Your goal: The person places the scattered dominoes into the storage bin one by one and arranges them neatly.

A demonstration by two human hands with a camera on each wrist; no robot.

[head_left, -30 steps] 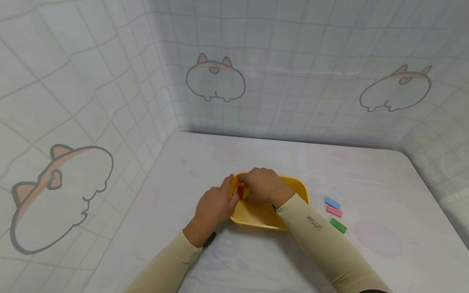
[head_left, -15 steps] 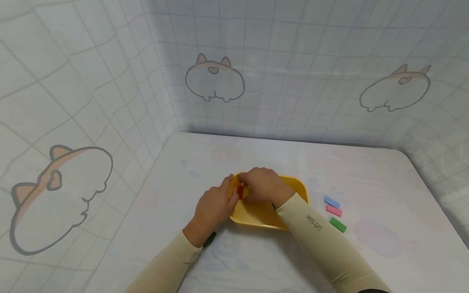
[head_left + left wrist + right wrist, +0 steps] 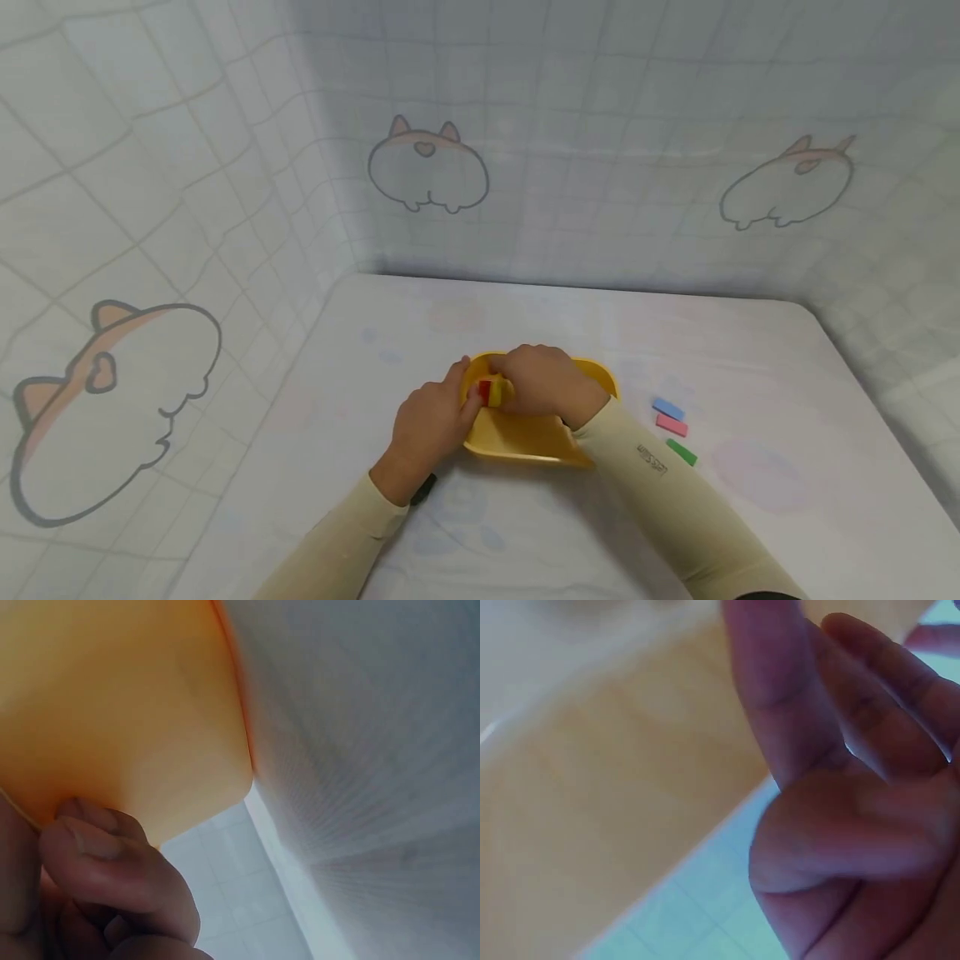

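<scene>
A yellow plastic bin [image 3: 525, 457] stands on the cloth-covered table in the head view. My left hand [image 3: 429, 423] grips its left side, with the thumb over the rim; the left wrist view shows curled fingers [image 3: 120, 877] against the bin's outer wall. Inside, near that thumb, sit a small red block [image 3: 484, 393] and a small yellow block [image 3: 496, 392] side by side. My right hand [image 3: 546, 385] reaches into the bin just right of these blocks, with a gap showing between them and its loosely bent fingers. The right wrist view shows nothing between its thumb and index finger [image 3: 776, 682].
To the right of the bin lie a blue block [image 3: 668, 408], a pink block [image 3: 672, 426] and a green block [image 3: 682, 452]. A dark object [image 3: 423, 490] shows beside the left wrist. White sheets with animal drawings [image 3: 428, 171] rise behind and at the sides.
The view has shifted slightly, so bin and blocks appear farther left. My right fingers have drawn back a little from the blocks, showing more of the yellow one. My left hand keeps its grip.
</scene>
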